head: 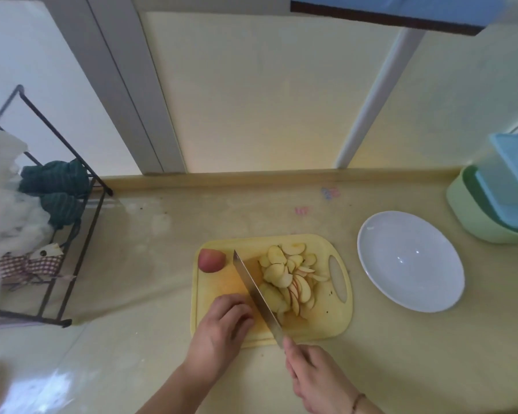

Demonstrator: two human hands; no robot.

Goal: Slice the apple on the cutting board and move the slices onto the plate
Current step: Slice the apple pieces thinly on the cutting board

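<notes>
Head view, left to right. A black wire rack (pixel 69 234) stands at the left edge of the bench (pixel 138 279), cut off by the frame; it holds white bags, a dark green cloth (pixel 56 189) and a checked item too blurred to identify. A blurred tan shape fills the lower left corner and cannot be made out.

The yellow cutting board (pixel 222 282) lies at centre. An uncut apple piece (pixel 211 259), red skin up, sits at the board's far left corner. The left hand (pixel 222 330) rests on the board's near left part with fingers curled down beside the knife (pixel 257 294); whatever lies under the fingers is hidden, so its grip cannot be told. The blade runs diagonally across the board, its edge down, between the left hand and the pile of apple slices (pixel 290 282). The pile covers the board's right half, reaching close to the handle slot (pixel 338 279); the slices nearest the blade are partly hidden by it.

The right hand (pixel 314 377) closes its grip around the knife handle, which is wholly covered; a thin band shows at the wrist.

The white plate (pixel 410 261) sits just right of the board, apart from it, holding no slices. At the far right, stacked green and blue containers (pixel 497 204) are cut off by the frame. Faint coloured marks on the bench behind the board are illegible.
</notes>
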